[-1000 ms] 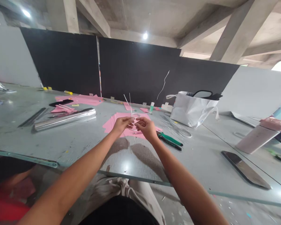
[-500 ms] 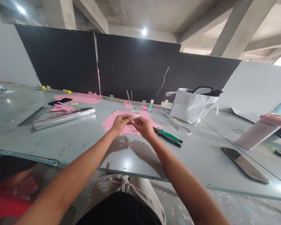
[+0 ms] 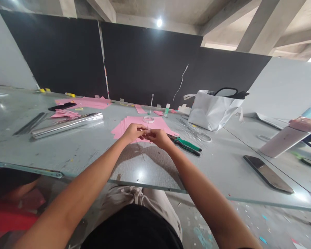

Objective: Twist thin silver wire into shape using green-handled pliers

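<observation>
Thin pale wires (image 3: 151, 107) rise upright from between my hands, close together at the top, and their lower ends show faintly below my fingers. My left hand (image 3: 135, 132) is closed on the wires in a pinch. Meeting it fingertip to fingertip, my right hand (image 3: 157, 137) pinches the same wires from the other side. Just beyond the hands a white ring, like a tape roll (image 3: 148, 119), lies on pink paper sheets (image 3: 121, 126). Green-and-black-handled pliers (image 3: 188, 145) lie right of my right hand, their jaws partly hidden.
Loose wires with a coil (image 3: 204, 137) lie right of the paper, before a white bag (image 3: 214, 112). A glue stick (image 3: 167, 110) stands at the back. A foil roll (image 3: 67, 125) is on the left; a phone (image 3: 266, 173) and pink-lidded bottle (image 3: 280, 140) are on the right.
The wire tips, spread apart before, now stand nearly together and lean slightly right. My hands stay pinched together. The camera view has tipped a little downward.
</observation>
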`<state>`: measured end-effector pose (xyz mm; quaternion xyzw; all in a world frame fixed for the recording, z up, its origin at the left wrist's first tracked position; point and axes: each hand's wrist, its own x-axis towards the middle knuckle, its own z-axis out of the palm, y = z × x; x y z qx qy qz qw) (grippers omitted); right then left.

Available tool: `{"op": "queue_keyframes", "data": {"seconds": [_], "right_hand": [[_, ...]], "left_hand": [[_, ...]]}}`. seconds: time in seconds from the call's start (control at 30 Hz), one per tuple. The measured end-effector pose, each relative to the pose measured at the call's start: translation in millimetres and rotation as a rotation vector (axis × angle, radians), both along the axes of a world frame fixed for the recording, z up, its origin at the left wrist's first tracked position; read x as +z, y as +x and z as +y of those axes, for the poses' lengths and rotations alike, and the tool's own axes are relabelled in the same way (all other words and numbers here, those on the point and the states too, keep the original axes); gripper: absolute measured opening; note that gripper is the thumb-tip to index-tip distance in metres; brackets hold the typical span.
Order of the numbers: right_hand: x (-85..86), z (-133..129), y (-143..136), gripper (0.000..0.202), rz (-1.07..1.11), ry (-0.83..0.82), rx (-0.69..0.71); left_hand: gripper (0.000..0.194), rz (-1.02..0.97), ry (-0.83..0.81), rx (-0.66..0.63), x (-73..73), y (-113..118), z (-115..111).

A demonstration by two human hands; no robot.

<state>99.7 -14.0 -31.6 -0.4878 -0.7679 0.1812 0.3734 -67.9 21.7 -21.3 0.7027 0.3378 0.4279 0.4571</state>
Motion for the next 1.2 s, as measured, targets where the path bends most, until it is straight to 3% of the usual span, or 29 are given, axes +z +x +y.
{"op": "queue_keyframes", "data": {"seconds": [0.13, 0.37, 0.53, 0.63, 0.73, 0.8, 0.87, 0.93, 1.0, 1.2], "right_hand": [[-1.5, -0.1, -4.9, 0.011, -0.001, -0.03, -0.014], [-6.3, 2.8, -7.3, 0.014, 0.098, -0.075, 0.044], [-9.3, 3.4, -11.7, 0.02, 0.178, -0.104, 0.085], [-1.1, 1.0, -10.1, 0.023, 0.102, -0.093, 0.085], [16.6, -7.9, 10.5, 0.025, -0.134, -0.02, -0.009], [27.3, -17.6, 35.5, 0.055, -0.313, -0.05, -0.153], [31.9, -27.4, 62.7, 0.072, -0.503, -0.18, -0.322], [29.8, -33.8, 84.3, 0.081, -0.668, -0.411, -0.48], [24.3, -35.1, 95.5, 0.077, -0.743, -0.486, -0.56], [13.6, -26.1, 92.6, 0.041, -0.771, -0.392, -0.54]], "left_hand": [[0.033, -0.012, -0.022, 0.007, 0.8, 0.1, -2.3], [0.035, -0.321, -0.086, 0.185, 7.3, -0.8, -4.8], [0.029, -0.275, -0.193, 0.086, 7.9, 0.0, -8.0], [0.027, -0.311, -0.208, 0.097, 8.4, 0.8, -8.7], [0.029, -0.426, -0.224, 0.161, 10.3, -0.3, -6.8], [0.032, -0.5, -0.238, 0.198, 11.3, -2.0, -4.9], [0.035, -0.556, -0.245, 0.222, 11.7, -3.7, -3.5], [0.039, -0.596, -0.239, 0.224, 11.4, -4.7, -2.9], [0.042, -0.626, -0.22, 0.209, 11.2, -5.2, -3.2], [0.043, -0.653, -0.191, 0.19, 13.5, -5.9, -5.9]]}}
